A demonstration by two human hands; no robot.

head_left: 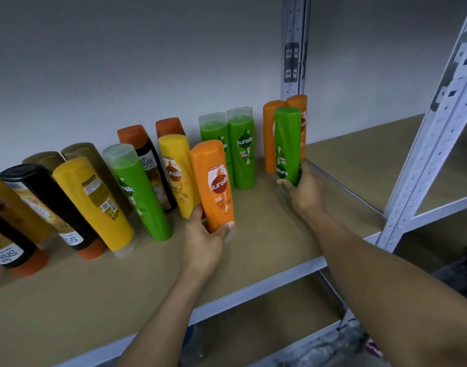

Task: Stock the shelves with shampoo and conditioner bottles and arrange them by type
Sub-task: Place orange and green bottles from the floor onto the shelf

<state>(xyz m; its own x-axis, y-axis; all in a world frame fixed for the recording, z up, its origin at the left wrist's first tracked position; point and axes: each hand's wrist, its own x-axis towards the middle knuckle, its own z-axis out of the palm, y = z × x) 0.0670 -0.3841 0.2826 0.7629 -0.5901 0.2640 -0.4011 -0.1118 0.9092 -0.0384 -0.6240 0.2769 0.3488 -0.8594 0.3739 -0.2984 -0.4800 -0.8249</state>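
the left hand (pixel 206 234) is gripping the orange sunsilk bottle (pixel 218 186) round its lower end, fingers and thumb curling round it, and is holding it nearly upright over the middle of the shelf (pixel 147 276), just in front of the yellow sunsilk bottle (pixel 175 168). the right hand (pixel 305 193) is wrapping round the bottom of the green sunsilk bottle (pixel 288 144), whose label is reading upside down, and is holding it just in front of the two orange bottles (pixel 273 133) standing at the back right beside the metal upright (pixel 296 49). the hands are hiding whether either base is touching the shelf

the step in hand is looking like a sort by kind, as each held bottle is sitting in front of the other colour. to do it well, the orange one is probably needing to go right, next to the orange pair, and the green one left, beside the two clear-capped green bottles (pixel 240 149). swapping both at once is risking crossed arms and a knock, so moving one bottle at a time is seeming safer. turning the green bottle so its label is reading upright and facing out is worth doing, and so is setting each base flat before letting go
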